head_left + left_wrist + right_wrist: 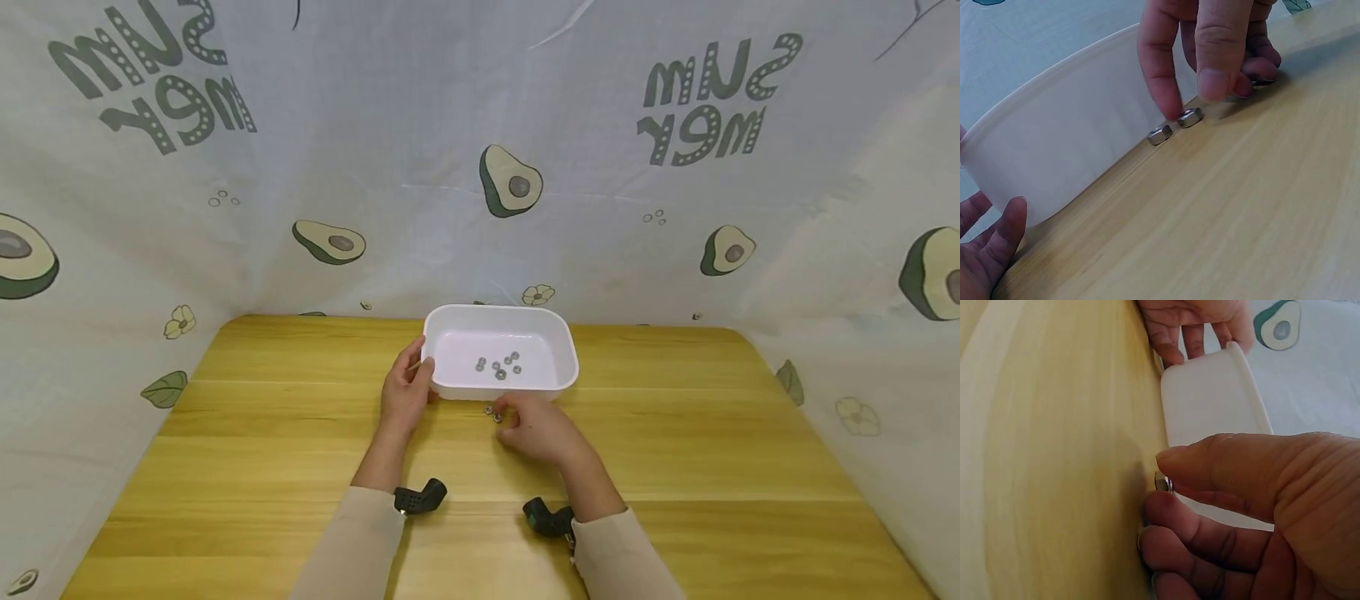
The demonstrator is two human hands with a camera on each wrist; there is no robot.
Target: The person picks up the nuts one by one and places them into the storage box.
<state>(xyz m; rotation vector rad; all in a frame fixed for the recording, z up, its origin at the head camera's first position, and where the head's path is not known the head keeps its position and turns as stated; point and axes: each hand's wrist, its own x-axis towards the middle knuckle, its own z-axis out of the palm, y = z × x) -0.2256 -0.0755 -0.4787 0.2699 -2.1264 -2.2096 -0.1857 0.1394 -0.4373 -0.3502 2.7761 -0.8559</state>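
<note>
A white plastic tub (465,392) stands on the table with several metal hex nuts (501,374) on its floor. My left hand (405,396) holds the tub's left end, thumb at the near corner and fingers along the end wall. Against the near wall, two hex nuts (1160,135) lie on the tabletop side by side. My right hand (536,427) is bent over them; its index fingertip touches the right one of the pair in the left wrist view, with the thumb (1215,81) apart from it. In the right wrist view, a nut (1162,481) shows between thumb and fingers.
The wooden table (262,467) reaches back to a pale cloth (405,167) printed with avocados and lettering, which also hangs at both sides. A black wrist device (422,497) sits on the left wrist, another (547,518) on the right.
</note>
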